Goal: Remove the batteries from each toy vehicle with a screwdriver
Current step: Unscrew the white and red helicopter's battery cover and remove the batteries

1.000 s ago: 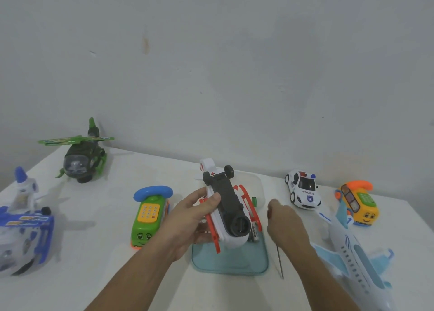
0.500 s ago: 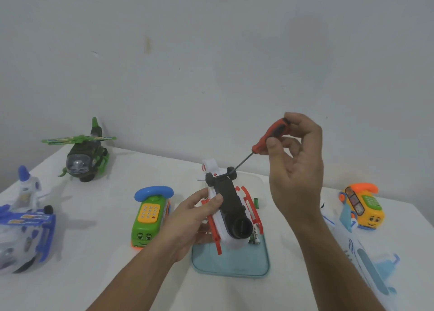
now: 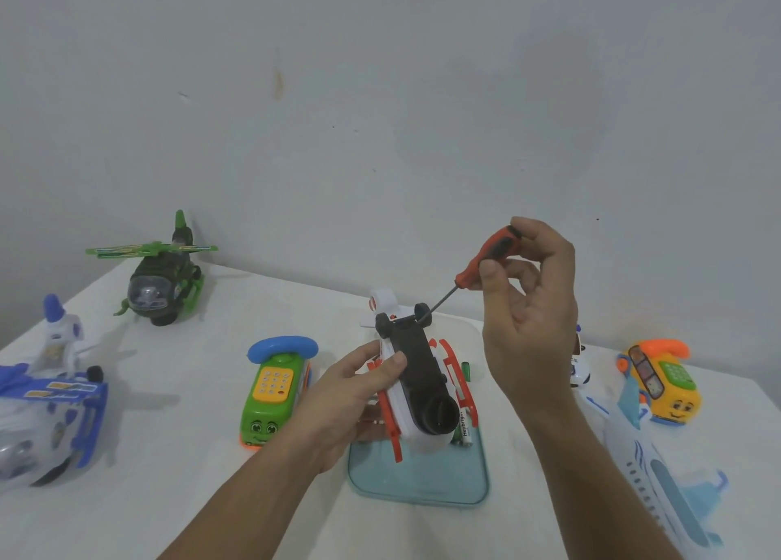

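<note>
Head view, 1 frame.

Task item: white toy helicopter (image 3: pixel 416 428) with red skids, turned belly-up. The black underside plate faces the camera, with 2 small black wheels at the far end and 1 larger round black part at the near end. It is held off the table (image 3: pixel 169 496), above a teal see-through tray (image 3: pixel 422 481) at centre. 2 batteries (image 3: pixel 465 426) lie in the tray just beside the helicopter's right skid; 1 is green-tipped and 1 carries printed lettering.

Left hand (image 3: pixel 355 399): grasps the helicopter from the left side, thumb on the edge of the black plate, fingers wrapped under the body. The forearm enters from the lower left.

Right hand (image 3: pixel 528 318): raised above and right of the helicopter, pinching the red-and-black handle of a screwdriver (image 3: pixel 492 255) between thumb and fingertips. The shaft slants down and left, and its tip reaches the far right wheel. Whether the tip sits in a screw cannot be told.

Others on the table: green helicopter (image 3: pixel 162 280) far left, blue-and-white toy (image 3: pixel 50 399) at the left edge, green phone-bus (image 3: pixel 274 390) beside the left hand, orange phone-bus (image 3: pixel 663 382) and white-and-blue airplane (image 3: pixel 659 475) at right, and a police car (image 3: pixel 581 369) mostly hidden behind the right wrist.
</note>
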`<state>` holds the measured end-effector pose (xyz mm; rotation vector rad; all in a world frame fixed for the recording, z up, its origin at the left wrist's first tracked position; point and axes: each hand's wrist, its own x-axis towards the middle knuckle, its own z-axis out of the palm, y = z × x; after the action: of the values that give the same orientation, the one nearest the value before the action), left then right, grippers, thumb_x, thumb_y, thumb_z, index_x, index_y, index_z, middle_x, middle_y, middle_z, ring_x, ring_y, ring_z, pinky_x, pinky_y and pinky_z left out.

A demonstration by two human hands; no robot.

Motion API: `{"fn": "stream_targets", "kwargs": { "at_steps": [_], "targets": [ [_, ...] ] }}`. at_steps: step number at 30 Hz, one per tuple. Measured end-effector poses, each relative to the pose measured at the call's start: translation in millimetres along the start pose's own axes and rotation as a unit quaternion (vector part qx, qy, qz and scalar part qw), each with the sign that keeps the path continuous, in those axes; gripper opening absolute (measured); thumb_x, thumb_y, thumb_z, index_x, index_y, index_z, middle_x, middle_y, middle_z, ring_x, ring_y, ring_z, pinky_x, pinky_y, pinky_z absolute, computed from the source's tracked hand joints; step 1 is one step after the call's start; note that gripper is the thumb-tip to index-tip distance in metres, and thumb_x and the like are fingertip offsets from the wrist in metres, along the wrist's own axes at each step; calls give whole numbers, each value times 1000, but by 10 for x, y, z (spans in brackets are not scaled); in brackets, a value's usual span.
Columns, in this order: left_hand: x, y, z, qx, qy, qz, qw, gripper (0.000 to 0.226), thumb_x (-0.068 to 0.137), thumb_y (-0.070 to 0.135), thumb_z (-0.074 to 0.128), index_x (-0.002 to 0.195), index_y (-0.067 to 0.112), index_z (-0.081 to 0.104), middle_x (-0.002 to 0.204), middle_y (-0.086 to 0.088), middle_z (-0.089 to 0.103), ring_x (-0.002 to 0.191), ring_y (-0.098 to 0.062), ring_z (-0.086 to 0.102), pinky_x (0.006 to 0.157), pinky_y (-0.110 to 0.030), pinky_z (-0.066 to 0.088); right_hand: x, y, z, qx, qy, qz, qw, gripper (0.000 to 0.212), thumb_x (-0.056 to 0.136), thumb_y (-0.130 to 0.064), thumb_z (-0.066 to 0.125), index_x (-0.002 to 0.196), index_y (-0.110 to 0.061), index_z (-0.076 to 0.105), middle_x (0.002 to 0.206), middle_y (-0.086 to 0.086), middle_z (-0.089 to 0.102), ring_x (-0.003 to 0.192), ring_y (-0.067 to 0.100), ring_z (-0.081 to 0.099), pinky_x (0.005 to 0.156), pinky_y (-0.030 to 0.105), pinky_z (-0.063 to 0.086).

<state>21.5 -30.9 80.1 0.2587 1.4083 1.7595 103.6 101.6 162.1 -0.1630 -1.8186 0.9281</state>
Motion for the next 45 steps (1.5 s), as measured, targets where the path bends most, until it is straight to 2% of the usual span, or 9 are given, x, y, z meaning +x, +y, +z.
{"fn": "stream_targets", "kwargs": {
  "at_steps": [9, 15, 20, 25, 29, 31, 34, 39, 45],
  "targets": [
    [19, -13, -8, -1, 4, -1, 1000, 24, 83, 34, 71, 105, 34, 64, 93, -8, 78, 83, -31, 67, 82, -46, 60, -13, 34, -4, -31, -4, -33, 999, 36, 94, -3, 56, 120, -24, 46, 105, 4, 58, 85, 16, 68, 78, 25, 57],
    [23, -10, -10, 3, 7, -5, 1000, 26, 84, 34, 72, 108, 35, 62, 93, -7, 78, 82, -29, 68, 80, -43, 61, -17, -49, -16, 28, -35, -89, 995, 48, 80, 13, 67, 104, -24, 48, 116, 11, 64, 103, 24, 67, 85, 43, 57],
    [12, 10, -3, 3, 0, -1, 1000, 23, 84, 35, 71, 105, 37, 61, 91, -6, 78, 77, -26, 72, 74, -40, 61, -12, -70, 25, 48, -23, -107, 993, 50, 78, 8, 74, 99, -31, 50, 97, 8, 67, 88, 25, 70, 79, 44, 58],
    [0, 9, -9, -1, 2, 2, 1000, 28, 84, 34, 72, 110, 36, 61, 92, -5, 78, 79, -28, 68, 78, -42, 60, 12, -30, -13, 24, -48, -157, 986, 9, 89, -8, 65, 98, -10, 63, 90, 2, 64, 80, 33, 66, 71, 45, 55],
    [-15, 19, -4, 0, -1, 0, 1000, 31, 84, 34, 72, 112, 37, 60, 92, -5, 78, 75, -25, 69, 71, -38, 60, 49, -32, -23, 41, -61, -148, 986, 16, 92, -6, 53, 101, -16, 62, 89, -2, 64, 77, 38, 65, 69, 52, 51],
    [-25, 30, -3, 2, -3, -1, 1000, 36, 84, 34, 71, 117, 35, 60, 93, -6, 78, 75, -25, 70, 69, -37, 60, 56, -39, -27, 46, -66, -128, 989, 14, 92, -5, 56, 99, -15, 61, 99, 0, 64, 79, 39, 65, 73, 52, 52],
    [-33, 41, -2, 3, -5, 1, 1000, 31, 85, 33, 70, 115, 35, 62, 93, -7, 78, 77, -26, 71, 74, -40, 61, 62, -92, -33, 61, -60, -91, 992, 20, 90, 0, 62, 93, -19, 58, 109, 8, 66, 86, 29, 70, 85, 40, 55],
    [-54, 66, 20, 0, -5, 4, 1000, 19, 86, 31, 70, 104, 35, 63, 88, -5, 78, 75, -26, 71, 81, -45, 60, 88, -107, -29, 16, -32, -129, 991, 11, 88, -14, 67, 94, -4, 67, 78, 5, 69, 81, 14, 67, 86, 29, 51],
    [-69, 82, 29, -1, 1, 6, 1000, 21, 88, 30, 69, 108, 33, 63, 84, -3, 78, 66, -21, 73, 73, -40, 61, 93, -67, -35, 11, -23, -152, 988, 8, 90, -2, 58, 94, -6, 64, 76, 11, 66, 73, 30, 67, 75, 49, 51]
  ]
}}
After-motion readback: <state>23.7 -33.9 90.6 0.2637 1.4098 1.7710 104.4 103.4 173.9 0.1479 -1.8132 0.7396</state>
